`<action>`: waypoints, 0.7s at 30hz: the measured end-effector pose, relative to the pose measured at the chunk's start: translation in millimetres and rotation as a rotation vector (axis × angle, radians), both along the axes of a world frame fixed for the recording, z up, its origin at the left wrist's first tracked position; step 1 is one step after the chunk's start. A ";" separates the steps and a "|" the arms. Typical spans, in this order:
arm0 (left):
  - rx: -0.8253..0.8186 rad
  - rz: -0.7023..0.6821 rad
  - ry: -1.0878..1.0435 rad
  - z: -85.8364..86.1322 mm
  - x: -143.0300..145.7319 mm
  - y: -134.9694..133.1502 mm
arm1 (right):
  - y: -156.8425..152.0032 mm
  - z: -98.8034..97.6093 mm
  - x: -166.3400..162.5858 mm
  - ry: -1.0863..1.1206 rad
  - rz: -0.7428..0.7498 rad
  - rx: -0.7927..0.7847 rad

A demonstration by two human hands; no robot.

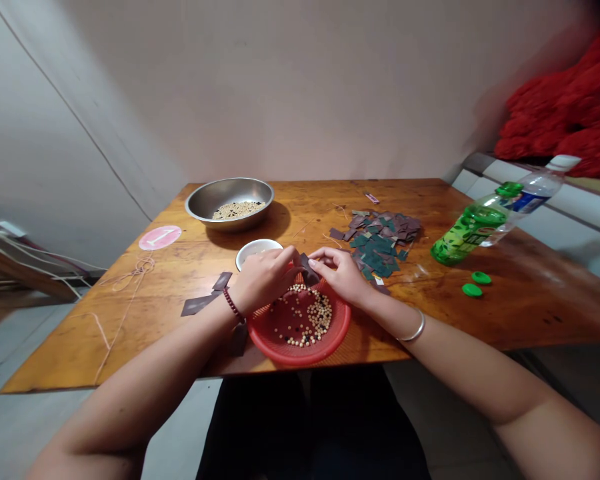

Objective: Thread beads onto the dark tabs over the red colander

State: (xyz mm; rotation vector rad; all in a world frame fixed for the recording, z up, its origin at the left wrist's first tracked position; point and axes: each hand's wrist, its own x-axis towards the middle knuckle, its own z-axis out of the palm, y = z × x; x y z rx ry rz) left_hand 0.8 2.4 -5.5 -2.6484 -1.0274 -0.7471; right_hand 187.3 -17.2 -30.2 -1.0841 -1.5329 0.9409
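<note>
My right hand (344,275) pinches a small dark brown flat piece (307,272), which looks like leather or cloth, between thumb and fingers. At the left edge of that piece, my left hand (265,279) has its fingers closed together, and what they hold is hidden. Both hands are over the far rim of a red mesh basket (260,343). Inside the basket lie many pale round beads or beans (320,313) with a few dark ones. Behind my left hand stands a white bowl (247,251), partly covered by it.
A steel basin (200,212) holds more pale and dark grains. Dark green and brown pieces (377,250) are heaped at right. Also on the wooden table (480,320) are a green bottle (473,230), a clear bottle (535,193), green caps (473,290), a pink round sign (160,238) and string (140,270).
</note>
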 end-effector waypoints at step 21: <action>-0.012 0.050 0.014 -0.3 0.1 -0.7 | 1.3 -4.3 1.7 -0.068 -0.004 0.033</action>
